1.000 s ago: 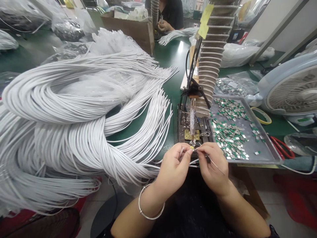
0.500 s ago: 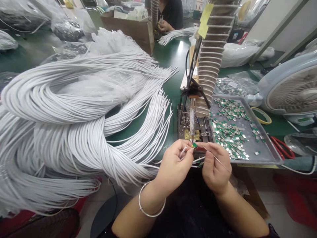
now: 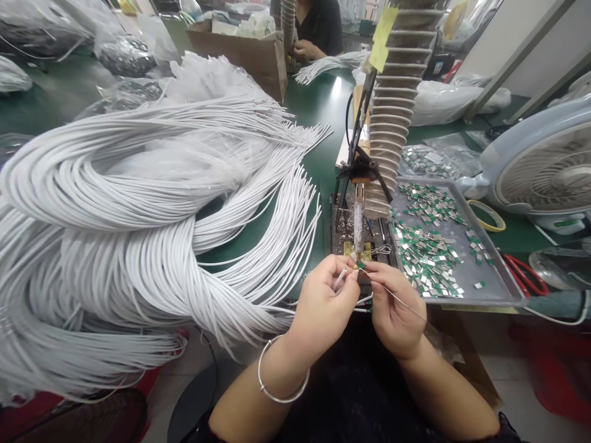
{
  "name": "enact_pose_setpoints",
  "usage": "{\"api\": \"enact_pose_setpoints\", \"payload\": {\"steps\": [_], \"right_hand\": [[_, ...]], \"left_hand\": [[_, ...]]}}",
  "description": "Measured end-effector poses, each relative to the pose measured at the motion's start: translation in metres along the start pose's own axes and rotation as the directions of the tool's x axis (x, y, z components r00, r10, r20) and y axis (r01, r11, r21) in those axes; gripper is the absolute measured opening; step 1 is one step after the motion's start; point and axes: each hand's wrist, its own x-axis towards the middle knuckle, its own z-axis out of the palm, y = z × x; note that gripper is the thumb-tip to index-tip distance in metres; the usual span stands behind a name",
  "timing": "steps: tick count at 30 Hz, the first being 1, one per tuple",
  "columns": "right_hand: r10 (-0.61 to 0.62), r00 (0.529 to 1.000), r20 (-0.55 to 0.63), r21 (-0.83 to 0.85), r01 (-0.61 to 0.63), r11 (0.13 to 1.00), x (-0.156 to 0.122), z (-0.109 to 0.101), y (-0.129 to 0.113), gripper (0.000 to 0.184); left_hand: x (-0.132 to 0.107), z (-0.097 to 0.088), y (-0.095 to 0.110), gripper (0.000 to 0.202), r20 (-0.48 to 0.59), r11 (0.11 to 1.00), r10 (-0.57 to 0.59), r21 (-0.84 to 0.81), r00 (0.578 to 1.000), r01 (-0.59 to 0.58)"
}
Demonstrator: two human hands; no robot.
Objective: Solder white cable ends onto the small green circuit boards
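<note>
My left hand (image 3: 323,301) pinches the end of a white cable (image 3: 340,280) between thumb and fingers, and a metal bangle (image 3: 281,375) circles that wrist. My right hand (image 3: 394,307) holds a thin wire (image 3: 399,297) and seems to hold a tiny green-and-silver part (image 3: 361,265) at its fingertips. Both hands meet just below the tip of an upright soldering iron (image 3: 358,227) fixed in a black stand (image 3: 357,166). A huge bundle of white cables (image 3: 138,264) lies to my left, its loose ends reaching my left hand.
A metal tray (image 3: 489,264) of several small green-and-silver parts lies to the right, beyond it a white fan (image 3: 545,169), yellow tape ring (image 3: 487,216) and red scissors (image 3: 526,275). A ribbed duct (image 3: 390,117) rises behind the iron. A co-worker (image 3: 318,31) sits across the bench.
Both hands have moved slightly up toward the iron tip, and the green part now sits closer to it. The cable bundle and tray have not moved.
</note>
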Motion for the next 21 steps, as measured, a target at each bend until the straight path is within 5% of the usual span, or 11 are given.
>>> {"api": "enact_pose_setpoints", "payload": {"steps": [21], "right_hand": [[-0.013, 1.000, -0.013, -0.007, 0.013, 1.000, 0.0048, 0.0029, -0.0048, 0.020]], "left_hand": [[-0.0036, -0.0019, 0.0060, 0.011, -0.042, 0.999, 0.028, -0.023, 0.999, -0.029]]}}
